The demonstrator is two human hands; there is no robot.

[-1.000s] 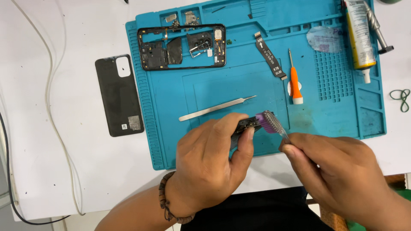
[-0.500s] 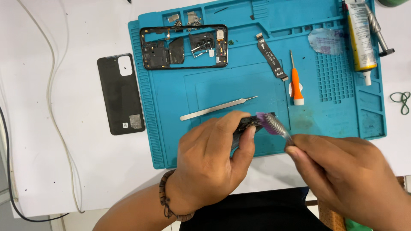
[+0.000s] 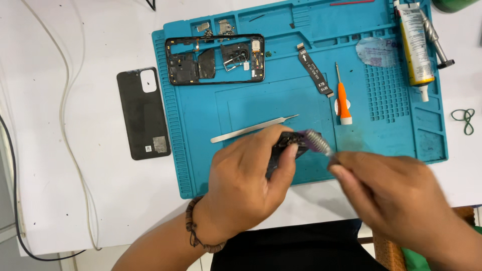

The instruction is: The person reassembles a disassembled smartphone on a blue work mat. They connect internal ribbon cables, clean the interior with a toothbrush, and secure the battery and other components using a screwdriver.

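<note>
My left hand (image 3: 246, 185) grips a small dark phone circuit board (image 3: 287, 146) just above the front part of the blue work mat (image 3: 201, 125). My right hand (image 3: 396, 200) is closed on a purple-headed brush (image 3: 315, 141) whose bristles rest on the board's right end; the hand is motion-blurred. A beaded bracelet (image 3: 201, 236) circles my left wrist. Metal tweezers (image 3: 253, 129) lie on the mat just beyond my left hand. Most of the board is hidden by my fingers.
On the mat lie a black phone frame (image 3: 215, 59), a flex cable (image 3: 315, 74), an orange screwdriver (image 3: 343, 100), a round clear film (image 3: 377, 51) and a glue tube (image 3: 415, 42). A black back cover (image 3: 143, 113) and white cable (image 3: 65, 125) lie left; a green rubber band (image 3: 464, 120) right.
Both hands stay over the mat's front edge with the board and brush. The right hand has shifted slightly and is now blurred, the brush moving over the board.
</note>
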